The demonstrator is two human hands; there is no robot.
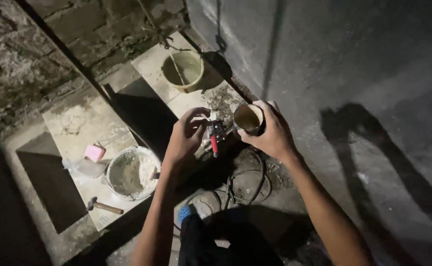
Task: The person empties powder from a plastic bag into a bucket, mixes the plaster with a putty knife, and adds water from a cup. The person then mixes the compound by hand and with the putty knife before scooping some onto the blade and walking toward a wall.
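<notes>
Your left hand [186, 135] pinches the red-handled valve [215, 134] while your right hand [270, 133] grips the cup [248, 118] just beside it, so keep the cup level and close, with the valve steady.

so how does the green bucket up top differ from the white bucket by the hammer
The green bucket is smaller and lies farther from the hands, with a stick or cord leaning into it; the white bucket is wider and nearer, and holds pale paste heaped on one side. The green bucket holds murky liquid instead. Both are round, open and stand on concrete slabs.
</notes>
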